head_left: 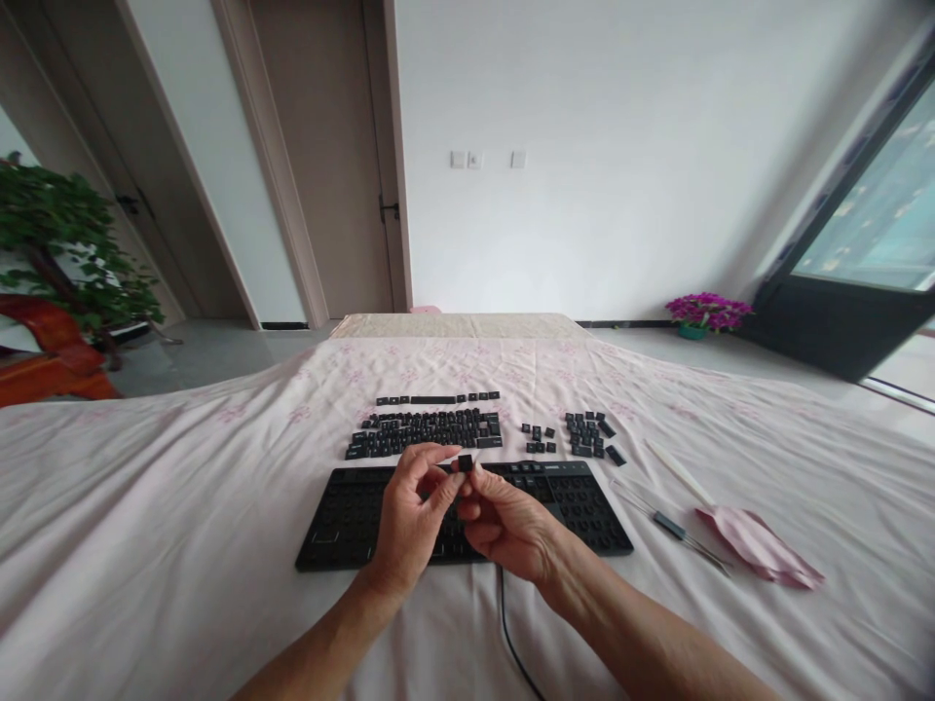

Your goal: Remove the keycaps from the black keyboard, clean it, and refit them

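A small black keycap [466, 463] is held up over the keyboard, between the fingertips of both hands. My right hand [511, 521] pinches it from the right, its other fingers curled in. From the left, my left hand [410, 511] closes thumb and forefinger at the keycap's edge; the exact contact is hard to see. Beneath them lies the black keyboard [340, 516], its key area mostly stripped of caps, the middle hidden by my hands. Just beyond it, loose keycaps [430, 428] lie in rows, with smaller groups of keycaps [584, 433] farther right.
Right of the keyboard lie a wire-ended tool with a dark handle [670, 527], a pink cloth [764, 545] and a pale stick [676, 465]. A black cable [511, 633] runs toward me over the flowered tablecloth [219, 497]. A wooden chair [51, 350] stands left.
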`<control>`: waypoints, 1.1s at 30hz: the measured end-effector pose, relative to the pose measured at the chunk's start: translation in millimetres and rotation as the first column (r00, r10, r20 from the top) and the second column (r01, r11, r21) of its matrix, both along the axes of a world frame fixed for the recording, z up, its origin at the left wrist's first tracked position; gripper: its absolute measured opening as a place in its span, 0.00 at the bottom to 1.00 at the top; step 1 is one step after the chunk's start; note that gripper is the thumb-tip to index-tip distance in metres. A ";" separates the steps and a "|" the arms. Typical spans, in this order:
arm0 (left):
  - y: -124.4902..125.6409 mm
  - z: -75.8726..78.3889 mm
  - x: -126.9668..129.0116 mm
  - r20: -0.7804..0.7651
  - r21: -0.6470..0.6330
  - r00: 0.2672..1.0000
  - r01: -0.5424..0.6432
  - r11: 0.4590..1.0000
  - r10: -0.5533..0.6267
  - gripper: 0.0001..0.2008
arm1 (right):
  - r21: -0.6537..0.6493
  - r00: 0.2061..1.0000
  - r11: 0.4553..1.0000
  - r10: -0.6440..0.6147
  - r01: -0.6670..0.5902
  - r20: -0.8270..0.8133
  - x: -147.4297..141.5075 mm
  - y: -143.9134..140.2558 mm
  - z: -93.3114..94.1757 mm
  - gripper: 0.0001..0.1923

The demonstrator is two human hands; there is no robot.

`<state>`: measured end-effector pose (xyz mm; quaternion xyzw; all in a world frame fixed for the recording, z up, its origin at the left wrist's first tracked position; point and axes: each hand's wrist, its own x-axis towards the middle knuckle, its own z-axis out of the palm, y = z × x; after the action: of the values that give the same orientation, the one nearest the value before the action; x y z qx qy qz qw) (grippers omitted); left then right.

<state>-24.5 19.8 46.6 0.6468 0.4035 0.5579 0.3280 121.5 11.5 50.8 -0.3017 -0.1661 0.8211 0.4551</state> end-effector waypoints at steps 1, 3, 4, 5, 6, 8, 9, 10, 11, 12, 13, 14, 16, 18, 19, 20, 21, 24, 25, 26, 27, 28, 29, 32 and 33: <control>-0.1 -0.7 -0.1 -0.011 0.018 1.000 0.002 1.000 -0.001 0.09 | 0.001 1.000 1.000 0.003 -0.003 -0.004 -0.3 -0.5 -0.5 0.20; -0.5 -1.5 -0.6 -0.036 0.057 0.999 0.000 0.998 0.003 0.08 | 0.002 1.000 1.000 0.014 -0.014 -0.011 -0.6 -1.5 -2.0 0.20; -0.8 -1.5 -0.8 -0.050 0.078 0.999 -0.005 0.997 0.009 0.08 | 0.005 1.000 1.000 0.019 -0.019 -0.016 -0.7 -2.0 -3.0 0.20; -1.2 -1.2 -1.0 -0.066 0.100 0.998 -0.008 0.995 0.015 0.07 | 0.008 0.999 1.000 0.024 -0.024 -0.021 -0.8 -2.6 -4.1 0.20; -1.7 -0.7 -1.2 -0.083 0.125 0.996 -0.011 0.992 0.021 0.07 | 0.013 0.999 1.000 0.029 -0.028 -0.029 -0.9 -3.2 -5.3 0.20; -2.8 1.2 -1.8 -0.115 0.183 0.993 -0.012 0.983 0.034 0.07 | 0.020 0.998 0.999 0.033 -0.032 -0.050 -1.1 -4.4 -7.2 0.20; -3.3 2.3 -2.2 -0.134 0.208 0.990 -0.013 0.978 0.042 0.07 | 0.022 0.998 0.999 0.033 -0.032 -0.062 -1.1 -4.8 -7.7 0.19; -3.6 3.5 -2.8 -0.156 0.230 0.986 -0.017 0.973 0.054 0.07 | 0.023 0.997 0.999 0.035 -0.033 -0.073 -0.9 -5.2 -8.0 0.19; -3.7 4.7 -3.6 -0.180 0.249 0.981 -0.023 0.968 0.069 0.07 | 0.022 0.996 0.999 0.039 -0.037 -0.082 -0.7 -5.4 -7.9 0.19; -3.6 5.6 -4.6 -0.206 0.269 0.975 -0.030 0.963 0.088 0.07 | 0.021 0.995 0.999 0.044 -0.042 -0.088 -0.3 -5.5 -7.6 0.19; -3.3 6.3 -5.8 -0.234 0.291 0.966 -0.034 0.956 0.106 0.07 | 0.020 0.995 0.999 0.050 -0.048 -0.089 0.2 -5.6 -7.2 0.19; -2.9 6.8 -7.0 -0.259 0.313 0.958 -0.037 0.949 0.123 0.07 | 0.019 0.995 0.998 0.055 -0.053 -0.088 0.6 -5.5 -6.7 0.19; -1.7 6.5 -9.1 -0.290 0.358 0.946 -0.035 0.933 0.147 0.07 | 0.027 0.995 0.998 0.062 -0.060 -0.081 1.2 -5.2 -5.8 0.18; -0.6 4.8 -10.3 -0.298 0.385 0.942 -0.030 0.922 0.155 0.07 | 0.051 0.996 0.997 0.065 -0.062 -0.065 1.7 -4.5 -5.0 0.19; 0.0 3.2 -10.6 -0.299 0.391 0.942 -0.026 0.920 0.154 0.08 | 0.071 0.997 0.995 0.067 -0.063 -0.048 2.5 -3.6 -4.3 0.19; 0.8 1.2 -10.8 -0.304 0.391 0.941 -0.019 0.920 0.149 0.08 | 0.094 0.997 0.993 0.069 -0.066 -0.022 4.3 -2.3 -3.3 0.19; 1.9 -1.5 -11.0 -0.314 0.384 0.939 -0.008 0.923 0.139 0.08 | 0.118 0.998 0.991 0.064 -0.066 0.015 7.4 -0.3 -1.8 0.19; 9.0 -13.4 -13.2 -0.381 0.306 0.919 0.020 0.952 0.103 0.13 | 0.204 0.983 0.979 -0.043 0.006 0.176 29.9 9.0 4.6 0.20; 12.6 -18.3 -14.6 -0.420 0.274 0.901 0.012 0.962 0.109 0.15 | 0.242 0.962 0.968 -0.123 0.062 0.243 42.0 12.4 6.7 0.20; 16.7 -23.4 -16.4 -0.470 0.253 0.875 0.006 0.967 0.117 0.14 | 0.297 0.922 0.947 -0.219 0.123 0.319 55.8 15.4 8.2 0.20; 20.9 -28.4 -18.3 -0.513 0.243 0.848 -0.006 0.970 0.134 0.12 | 0.365 0.854 0.914 -0.328 0.179 0.403 70.7 17.8 8.8 0.19; 25.1 -33.0 -20.2 -0.547 0.238 0.822 -0.026 0.971 0.157 0.11 | 0.419 0.769 0.886 -0.407 0.201 0.492 85.7 19.2 8.4 0.18; 28.8 -37.2 -22.0 -0.580 0.238 0.795 -0.043 0.970 0.177 0.12 | 0.456 0.690 0.870 -0.447 0.187 0.569 100.0 19.8 6.7 0.18; 36.3 -46.2 -25.7 -0.651 0.262 0.727 -0.052 0.964 0.217 0.11 | 0.508 0.445 0.859 -0.483 0.070 0.755 132.3 16.9 -4.8 0.16; 37.5 -48.2 -26.3 -0.668 0.268 0.712 -0.040 0.963 0.215 0.11 | 0.525 0.359 0.851 -0.494 0.012 0.792 138.4 14.9 -9.9 0.14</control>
<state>-50.8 57.3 -1.6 0.8121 0.4721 0.3412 0.0358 259.9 26.4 41.0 -0.6111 -0.5132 0.3787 0.4688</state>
